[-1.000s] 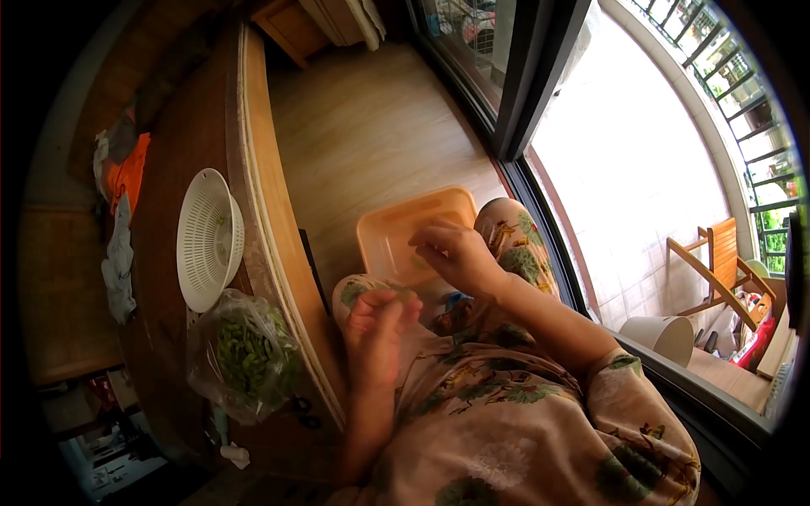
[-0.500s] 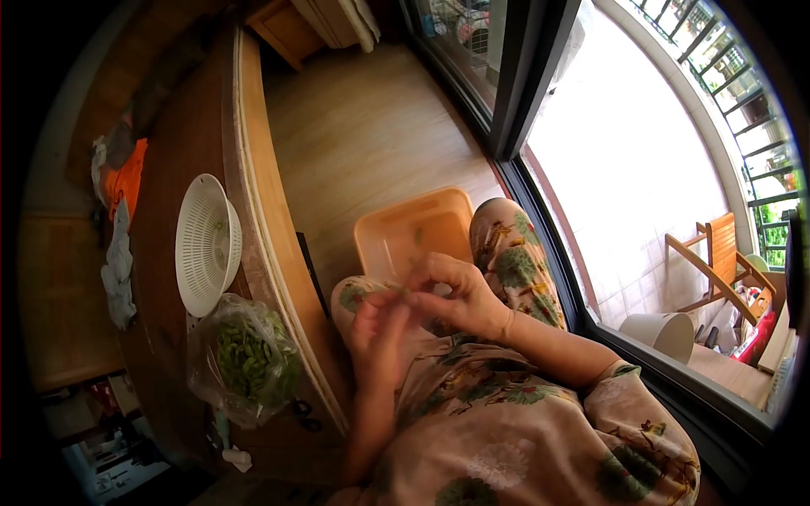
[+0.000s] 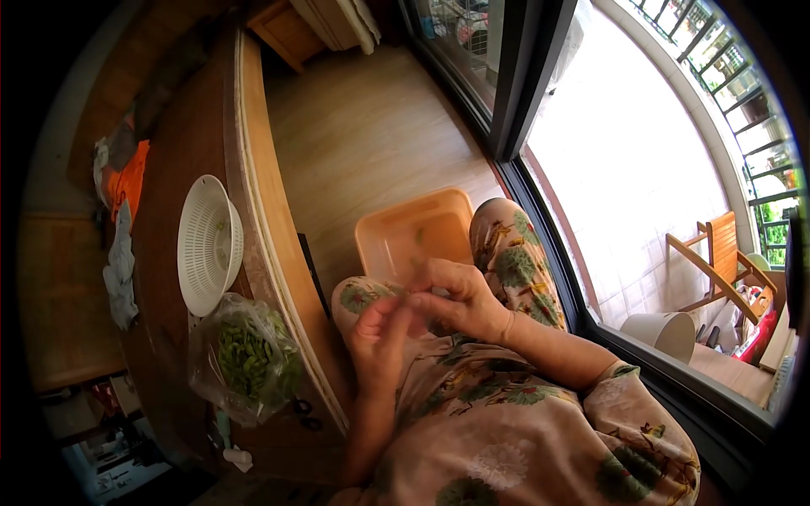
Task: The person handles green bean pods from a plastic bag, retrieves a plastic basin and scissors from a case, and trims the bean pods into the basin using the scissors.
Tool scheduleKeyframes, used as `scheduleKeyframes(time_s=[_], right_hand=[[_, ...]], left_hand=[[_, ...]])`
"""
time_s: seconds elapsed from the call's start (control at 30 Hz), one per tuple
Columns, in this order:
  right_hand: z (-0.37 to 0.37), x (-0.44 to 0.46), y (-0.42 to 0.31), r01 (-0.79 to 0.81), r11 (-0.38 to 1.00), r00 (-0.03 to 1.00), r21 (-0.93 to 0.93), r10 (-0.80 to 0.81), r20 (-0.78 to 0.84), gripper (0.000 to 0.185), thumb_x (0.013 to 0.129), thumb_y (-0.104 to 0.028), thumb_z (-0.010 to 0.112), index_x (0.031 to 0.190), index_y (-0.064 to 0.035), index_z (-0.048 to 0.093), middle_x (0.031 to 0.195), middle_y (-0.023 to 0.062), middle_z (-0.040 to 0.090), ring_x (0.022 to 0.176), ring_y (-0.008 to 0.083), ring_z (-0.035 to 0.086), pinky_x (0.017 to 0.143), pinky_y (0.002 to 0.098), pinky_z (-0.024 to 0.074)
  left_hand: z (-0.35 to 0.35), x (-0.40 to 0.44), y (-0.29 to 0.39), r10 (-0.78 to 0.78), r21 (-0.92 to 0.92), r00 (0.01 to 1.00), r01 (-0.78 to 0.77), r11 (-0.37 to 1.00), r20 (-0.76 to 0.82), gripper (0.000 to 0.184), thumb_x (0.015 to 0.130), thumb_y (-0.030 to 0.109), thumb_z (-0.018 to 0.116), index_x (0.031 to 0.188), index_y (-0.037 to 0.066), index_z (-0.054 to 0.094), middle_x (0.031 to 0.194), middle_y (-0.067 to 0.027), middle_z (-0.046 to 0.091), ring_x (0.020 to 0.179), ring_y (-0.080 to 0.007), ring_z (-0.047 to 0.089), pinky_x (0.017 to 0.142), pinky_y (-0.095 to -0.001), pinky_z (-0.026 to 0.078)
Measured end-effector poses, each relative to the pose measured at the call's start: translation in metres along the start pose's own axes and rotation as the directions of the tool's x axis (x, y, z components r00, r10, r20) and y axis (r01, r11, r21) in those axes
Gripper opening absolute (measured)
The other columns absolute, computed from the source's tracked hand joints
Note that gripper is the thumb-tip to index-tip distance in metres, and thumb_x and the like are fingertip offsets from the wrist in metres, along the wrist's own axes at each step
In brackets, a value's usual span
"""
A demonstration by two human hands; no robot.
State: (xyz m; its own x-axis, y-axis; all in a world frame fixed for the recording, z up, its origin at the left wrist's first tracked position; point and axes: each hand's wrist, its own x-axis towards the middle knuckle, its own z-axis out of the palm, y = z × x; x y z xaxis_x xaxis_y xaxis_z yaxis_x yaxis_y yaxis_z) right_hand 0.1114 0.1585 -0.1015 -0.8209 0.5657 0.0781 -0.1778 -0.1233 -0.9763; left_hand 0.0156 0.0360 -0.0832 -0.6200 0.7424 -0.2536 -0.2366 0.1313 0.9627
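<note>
My left hand (image 3: 378, 327) and my right hand (image 3: 457, 293) meet over my lap, fingertips pinched together. Whatever small thing lies between them is hidden and blurred. Beyond and below the hands an orange plastic basin (image 3: 380, 232) stands on the floor in front of my knees, with a small greenish bit inside. To the left, a clear plastic bag (image 3: 202, 346) of green pods (image 3: 246, 358) lies open on the table. A white slotted colander (image 3: 199, 253) rests beside the bag, a few small green pieces in it.
The wooden table's edge (image 3: 261, 169) runs along my left side. Orange cloth (image 3: 128, 181) and grey cloth (image 3: 120, 270) lie at its far side. On the right are a dark sliding-door frame (image 3: 540, 211) and a wooden folding chair (image 3: 721, 261) outside.
My left fingers have shifted slightly against the right ones, still pinched. The basin, bag and colander stay in place.
</note>
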Motion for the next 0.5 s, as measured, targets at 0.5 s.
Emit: scheduleKeyframes(time_s=[0.5], right_hand=[[0.0032,0.0015,0.0008,-0.185,0.934,0.983,0.307,0.180,0.044,0.006,0.087,-0.002,0.057,0.086,0.0032,0.058,0.078,0.0053,0.057,0.068,0.0103,0.057,0.061,0.0229,0.0474]], left_hand=[[-0.0005,0.0033,-0.0044,-0.074,-0.101,0.995,0.066,0.993,-0.074,0.013,0.090,0.011,0.054,0.093,0.000,0.061,0.076,-0.0066,0.062,0.064,-0.0135,0.058,0.058,-0.0238,0.046]])
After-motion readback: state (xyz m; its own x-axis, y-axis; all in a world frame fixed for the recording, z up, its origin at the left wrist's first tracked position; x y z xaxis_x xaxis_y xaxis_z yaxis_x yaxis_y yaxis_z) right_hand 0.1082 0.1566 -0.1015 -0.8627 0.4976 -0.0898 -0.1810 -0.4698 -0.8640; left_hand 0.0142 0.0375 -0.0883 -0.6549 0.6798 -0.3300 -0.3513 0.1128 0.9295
